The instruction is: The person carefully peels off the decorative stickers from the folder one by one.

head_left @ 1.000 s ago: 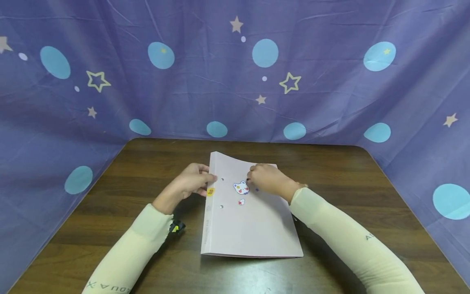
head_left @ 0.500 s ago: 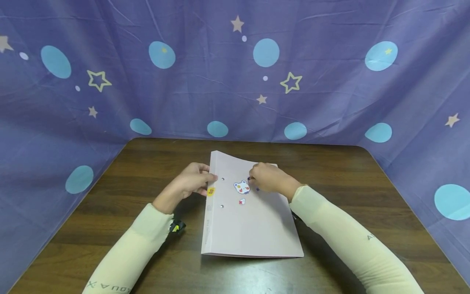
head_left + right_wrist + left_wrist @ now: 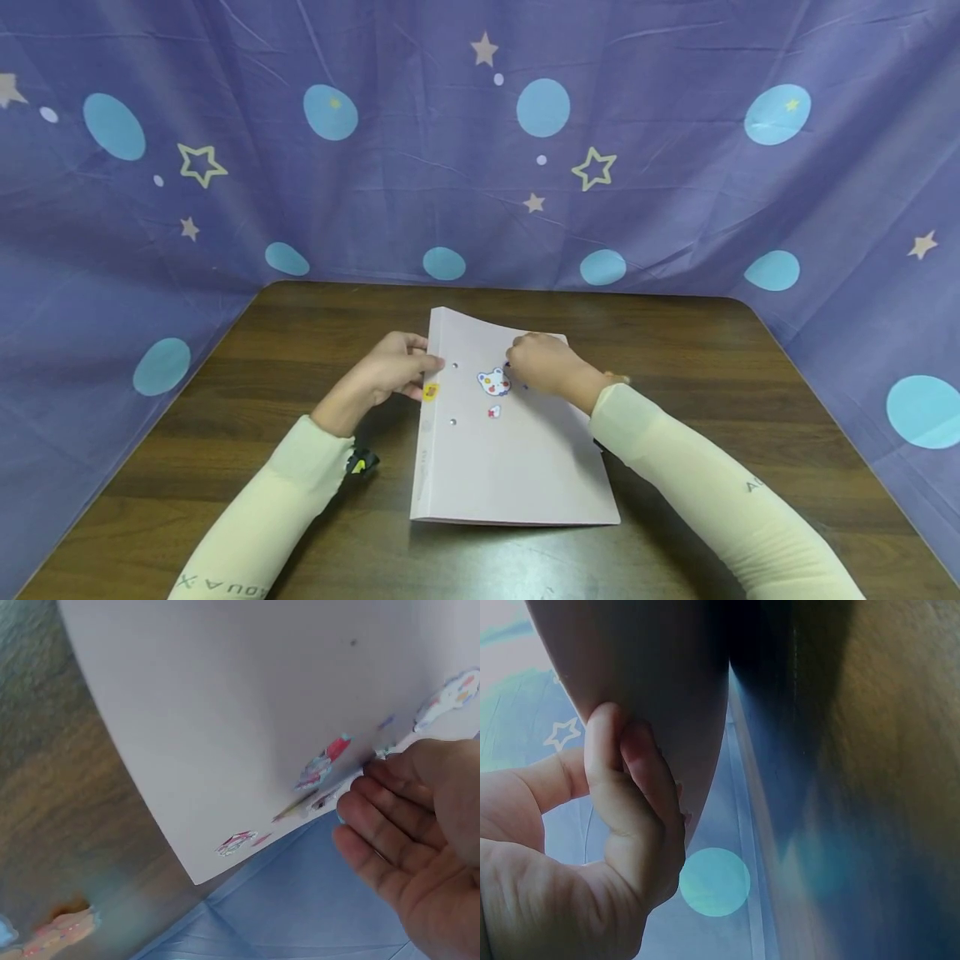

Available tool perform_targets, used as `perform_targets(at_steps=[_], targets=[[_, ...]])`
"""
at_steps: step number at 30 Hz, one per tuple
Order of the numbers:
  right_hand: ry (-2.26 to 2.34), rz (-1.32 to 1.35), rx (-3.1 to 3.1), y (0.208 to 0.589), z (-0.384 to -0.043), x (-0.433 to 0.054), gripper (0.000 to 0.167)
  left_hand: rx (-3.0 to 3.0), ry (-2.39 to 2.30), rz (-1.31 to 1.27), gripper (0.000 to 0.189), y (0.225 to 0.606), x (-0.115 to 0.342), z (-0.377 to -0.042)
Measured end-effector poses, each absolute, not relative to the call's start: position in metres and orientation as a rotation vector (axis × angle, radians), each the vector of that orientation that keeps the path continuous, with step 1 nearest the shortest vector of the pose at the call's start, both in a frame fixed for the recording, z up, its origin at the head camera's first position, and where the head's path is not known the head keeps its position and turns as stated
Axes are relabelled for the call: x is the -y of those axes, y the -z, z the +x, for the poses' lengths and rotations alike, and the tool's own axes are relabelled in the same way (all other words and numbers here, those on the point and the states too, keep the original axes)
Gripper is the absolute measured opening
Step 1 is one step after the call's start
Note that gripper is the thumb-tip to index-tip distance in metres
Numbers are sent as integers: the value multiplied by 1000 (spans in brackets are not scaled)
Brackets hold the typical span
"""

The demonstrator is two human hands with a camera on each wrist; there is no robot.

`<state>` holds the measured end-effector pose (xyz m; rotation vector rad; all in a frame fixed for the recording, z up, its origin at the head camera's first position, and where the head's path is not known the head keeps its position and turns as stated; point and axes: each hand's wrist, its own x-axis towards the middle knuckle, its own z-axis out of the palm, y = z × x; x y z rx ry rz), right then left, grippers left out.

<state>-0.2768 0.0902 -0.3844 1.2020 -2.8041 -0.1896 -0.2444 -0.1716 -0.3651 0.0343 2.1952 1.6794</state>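
Overlapping folder (image 3: 517,475), hands (image 3: 393,367) (image 3: 545,364) partly hidden, some stickers (image 3: 322,763) indistinct

1. From here, a pale pink rectangular folder (image 3: 510,475) sits over the middle of a brown wooden table (image 3: 315,333).
2. A purple-blue patterned fabric curtain (image 3: 480,217) hangs beyond the far edge and to both sides.
3. The bare left hand (image 3: 382,368) is at the folder's left edge, far half.
4. The bare right hand (image 3: 547,365) is just right of a white bear-face sticker (image 3: 493,382).
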Motion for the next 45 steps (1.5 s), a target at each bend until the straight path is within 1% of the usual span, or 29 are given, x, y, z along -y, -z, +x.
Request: perform_targets(at_steps=[4, 9, 17, 25, 29, 34, 40, 45], targets=[[287, 1191, 2759, 382, -275, -89, 14, -2196, -1676, 26, 43, 363, 172, -244], [254, 1167, 2753, 380, -274, -91, 18, -2200, -1672, 10, 47, 363, 172, -244], [54, 1142, 2780, 379, -276, -95, 17, -2202, -1680, 4, 49, 363, 174, -245], [-312, 1038, 2871, 385, -288, -106, 11, -2195, -1693, 5, 49, 363, 175, -245], [-391, 1009, 2836, 385, -290, -110, 8, -2194, -1693, 4, 50, 364, 175, -246], [-470, 931, 2837, 384, -290, -116, 9, -2185, -1703, -4, 50, 364, 175, -246], [-435, 876, 2788, 382, -294, -128, 9, -2185, -1708, -12, 51, 364, 176, -246], [-314, 820, 2800, 381, -299, -145, 6, -2185, -1710, -17, 52, 364, 176, -247]])
